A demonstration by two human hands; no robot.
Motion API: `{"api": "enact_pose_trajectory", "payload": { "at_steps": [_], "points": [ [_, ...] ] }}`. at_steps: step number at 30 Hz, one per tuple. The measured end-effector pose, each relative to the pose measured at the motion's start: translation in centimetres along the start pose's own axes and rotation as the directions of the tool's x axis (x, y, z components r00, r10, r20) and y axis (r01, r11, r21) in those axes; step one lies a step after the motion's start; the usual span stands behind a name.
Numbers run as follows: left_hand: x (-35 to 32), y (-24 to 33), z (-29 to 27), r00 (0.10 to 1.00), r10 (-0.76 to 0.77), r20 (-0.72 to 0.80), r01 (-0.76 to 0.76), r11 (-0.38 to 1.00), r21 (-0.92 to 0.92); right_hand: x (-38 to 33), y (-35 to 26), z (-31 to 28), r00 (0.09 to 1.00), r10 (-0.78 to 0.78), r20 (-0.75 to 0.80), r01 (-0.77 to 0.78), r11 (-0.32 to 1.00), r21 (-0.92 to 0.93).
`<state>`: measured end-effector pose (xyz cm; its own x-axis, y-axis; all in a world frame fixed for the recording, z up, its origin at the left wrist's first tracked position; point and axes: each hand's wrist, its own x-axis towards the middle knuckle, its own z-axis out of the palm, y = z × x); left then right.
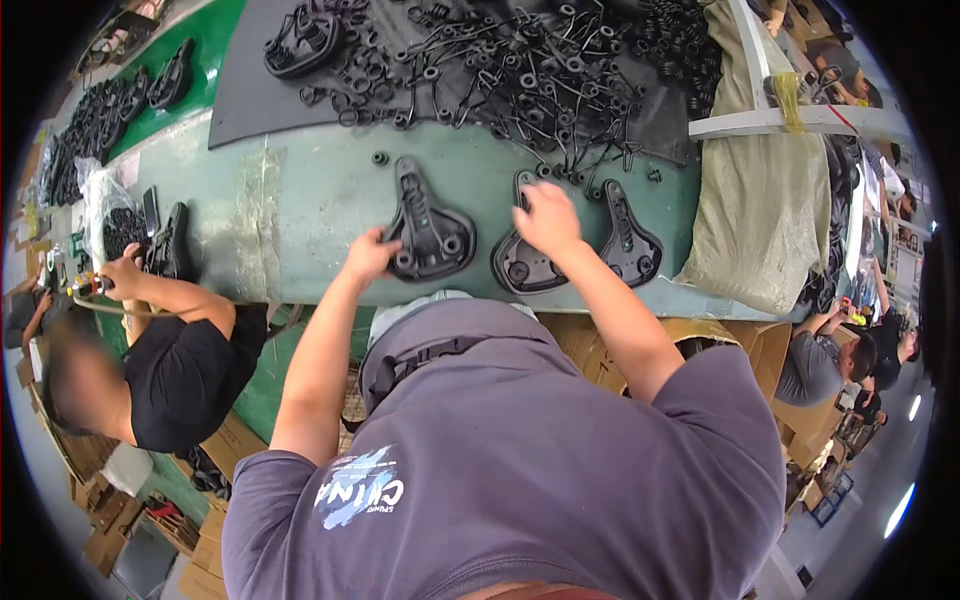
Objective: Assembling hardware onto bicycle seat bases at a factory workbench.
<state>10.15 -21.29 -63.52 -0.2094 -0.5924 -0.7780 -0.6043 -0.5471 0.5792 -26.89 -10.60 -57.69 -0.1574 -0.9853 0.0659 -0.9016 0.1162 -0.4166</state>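
Three black bicycle saddles lie underside up at the near edge of the green bench. My left hand [371,256] is closed, its fingertips at the left rim of the left saddle [432,238]. Over the narrow nose of the middle saddle [524,264] is my right hand [548,218], with its fingers curled in. Whatever those fingers hold is hidden. To its right lies the third saddle [630,240], touched by neither hand. Small black rings, one of them a loose ring [380,158], are scattered just beyond the saddles.
A dark mat [270,105] bears a heap of black bent wires and rings [540,75], plus another saddle [303,42]. A white frame bar [800,121] and draped cloth [745,215] bound the right side. At left, a person in black [190,375] works beside more saddles [90,130].
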Motion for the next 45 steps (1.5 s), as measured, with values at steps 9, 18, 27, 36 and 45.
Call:
{"api": "enact_pose_trajectory", "payload": {
  "at_steps": [9,18,27,36,45],
  "points": [
    [-3.8,-5.6,-9.2,0.898,-0.342,-0.276,0.074,0.737,-0.672,-7.6,5.9,-1.0,0.876,0.261,0.405,-0.335,0.934,0.122],
    [2.4,-0.5,-5.6,0.866,0.365,-0.342,-0.388,0.922,0.004,14.3,-5.0,2.1,0.995,-0.055,0.081,0.03,0.96,0.279],
    [3.3,8.8,4.4,0.823,0.567,-0.023,-0.468,0.701,0.539,44.5,-1.6,2.7,0.984,-0.005,0.176,0.062,0.945,-0.322],
    [3.3,9.6,4.4,0.793,0.609,-0.022,-0.5,0.671,0.548,50.4,1.4,4.6,0.92,-0.076,0.384,0.199,0.936,-0.29],
    [0.5,13.0,3.3,0.548,0.826,-0.135,-0.646,0.52,0.559,29.5,-5.1,-5.5,0.828,-0.231,0.511,-0.031,0.891,0.453]
  ]
}}
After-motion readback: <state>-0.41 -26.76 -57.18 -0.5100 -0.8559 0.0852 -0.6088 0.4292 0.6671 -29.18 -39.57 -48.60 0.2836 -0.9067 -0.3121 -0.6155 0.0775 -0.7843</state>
